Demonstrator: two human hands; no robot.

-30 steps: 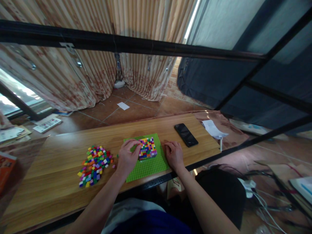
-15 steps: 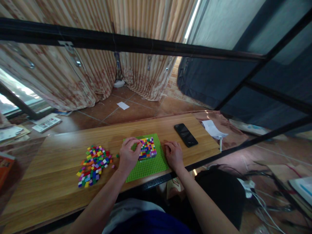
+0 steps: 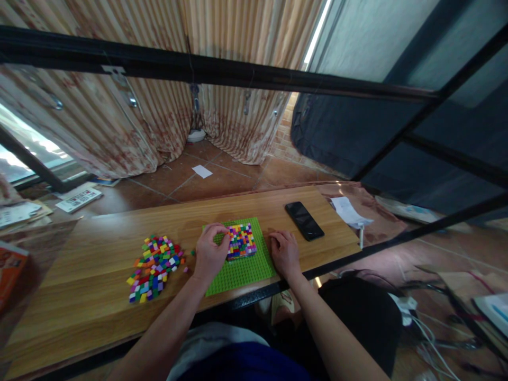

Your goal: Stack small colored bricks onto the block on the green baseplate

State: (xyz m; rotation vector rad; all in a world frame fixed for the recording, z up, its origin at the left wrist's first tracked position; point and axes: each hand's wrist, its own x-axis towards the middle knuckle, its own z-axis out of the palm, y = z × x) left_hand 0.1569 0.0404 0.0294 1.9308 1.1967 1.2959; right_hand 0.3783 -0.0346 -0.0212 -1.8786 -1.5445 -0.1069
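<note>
A green studded baseplate [image 3: 238, 278] lies on the wooden table, bearing a low block of many-coloured small bricks [image 3: 243, 238]. My left hand [image 3: 211, 253] is over the plate's left side, thumb and forefinger pinched together at the block's left edge. Whatever is between those fingertips is too small to make out. Over the plate's right edge rests my right hand [image 3: 284, 253], its fingers curled in and nothing visible in them. Left of the plate, loose coloured bricks [image 3: 159, 264] are spread in a pile, with a few strays near my left hand.
A black phone [image 3: 305, 220] lies on the table [image 3: 99, 296] beyond my right hand. Past the table's right end are white papers [image 3: 350, 211]. A dark metal bar [image 3: 254, 299] runs along the near edge. Curtains [image 3: 238, 121] hang beyond the table.
The whole view has shifted slightly, so things appear a little further right. Both hands keep nearly the same places at the block and the plate's edge.
</note>
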